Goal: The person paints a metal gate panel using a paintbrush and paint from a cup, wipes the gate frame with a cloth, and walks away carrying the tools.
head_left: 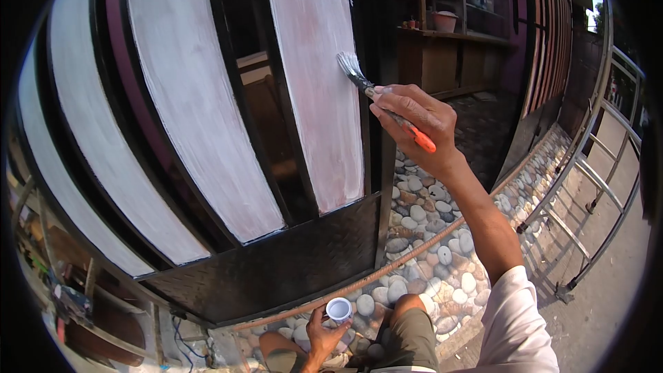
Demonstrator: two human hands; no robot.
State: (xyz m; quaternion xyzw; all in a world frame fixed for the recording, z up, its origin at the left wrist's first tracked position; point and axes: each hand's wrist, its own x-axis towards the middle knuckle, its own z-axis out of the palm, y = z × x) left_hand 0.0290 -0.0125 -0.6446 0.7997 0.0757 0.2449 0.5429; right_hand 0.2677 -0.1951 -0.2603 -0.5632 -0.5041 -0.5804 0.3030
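My right hand point(418, 124) is closed around a paintbrush point(419, 139) with an orange-tipped handle. White paint coats its bristles, which touch the right edge of a partly whitened panel point(318, 90), where pinkish patches show through. Lower down, near my knees, my left hand point(324, 333) grips a small white cup point(339, 310) that has pale paint inside. Left of that panel stands a whiter panel point(186, 69), set between black metal bars point(266, 90).
Rounded pebbles point(442, 255) cover the ground below the gate. A metal ladder-like frame point(587, 173) stands at the right. Through the opening, a pink pot point(445, 21) sits on a counter beside a glass case point(485, 3). Wooden pieces point(90, 280) lie at lower left.
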